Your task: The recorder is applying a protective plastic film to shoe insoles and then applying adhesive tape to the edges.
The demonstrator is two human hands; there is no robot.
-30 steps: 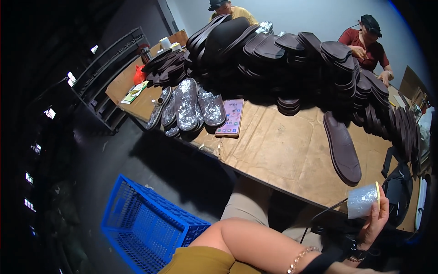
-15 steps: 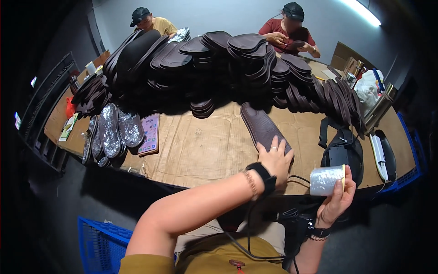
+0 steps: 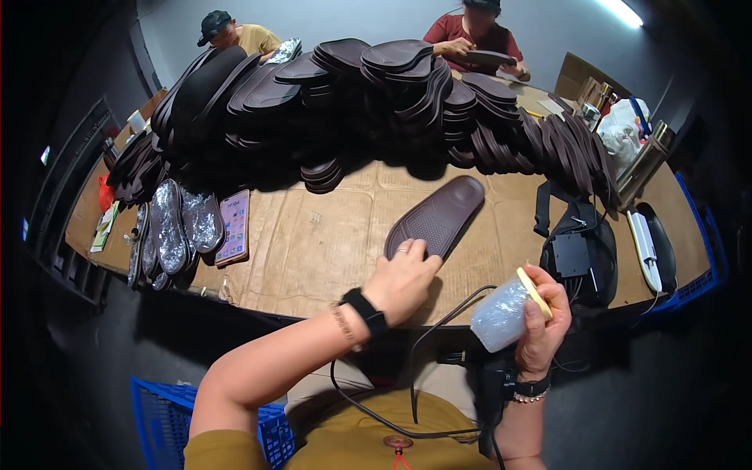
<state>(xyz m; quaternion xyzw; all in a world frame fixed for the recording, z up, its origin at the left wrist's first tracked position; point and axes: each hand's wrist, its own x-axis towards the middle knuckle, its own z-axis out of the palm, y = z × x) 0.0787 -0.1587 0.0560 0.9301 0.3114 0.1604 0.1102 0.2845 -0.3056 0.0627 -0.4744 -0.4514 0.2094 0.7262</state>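
Observation:
A dark brown shoe sole [image 3: 439, 211] with a textured top lies on the cardboard-covered table, its far end angled to the right. My left hand [image 3: 403, 282] grips its near end, fingers bent over the edge; the thumb is hidden. In front of the table edge, my right hand [image 3: 542, 317] holds a roll of clear plastic film [image 3: 500, 315] by its yellow core end. The roll is tilted, and I cannot make out a loose end of film.
A large heap of brown soles [image 3: 360, 102] spans the table's far side. Film-wrapped soles [image 3: 168, 223] and a pink phone [image 3: 233, 227] lie at left. A black bag [image 3: 580, 251] and white device [image 3: 642, 243] are at right. A black cable [image 3: 413, 360] hangs before me. Two people work opposite.
The sole has swung round, its far end now pointing right instead of left. My left hand has moved left with its near end. My right hand has shifted left and tilted the roll.

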